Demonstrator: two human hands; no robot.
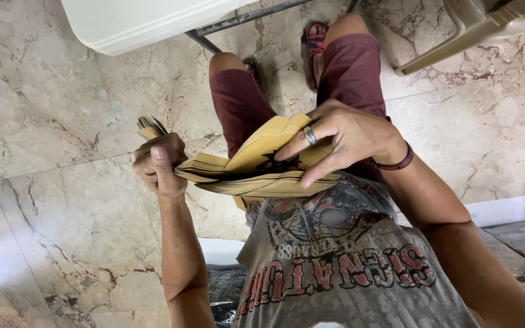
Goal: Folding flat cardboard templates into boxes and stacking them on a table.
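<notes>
Dozens of thin tan paper envelopes make up one thick stack (256,176) held in the air over the person's lap, above the maroon shorts (244,109), with nothing underneath carrying it. The stack's long axis runs across the body, from the left hand (160,164) to the right hand (341,136), sagging a little in the middle. The left hand is closed in a fist around the stack's left end, thumb laid over the top, and the fanned corners of the envelopes stick out behind the knuckles. The right hand is half open and rests on the right part of the stack: its fingers (311,176) curl over the near edge while the index finger, with a silver ring (310,135) beside it, lifts the top few envelopes so they bend upward, showing a dark printed mark beneath. Both hands touch the stack, the left clamping it, the right only separating sheets, so the right hand is the freer of the two. A dark wristband (399,161) sits on the right wrist. Lower in the picture is the person's grey printed shirt (335,255). Beyond the knees lie red sandals (315,36) on the marble floor (62,121), a white folding table (141,21) at the top edge, and a beige plastic chair (469,30) at the top right corner.
</notes>
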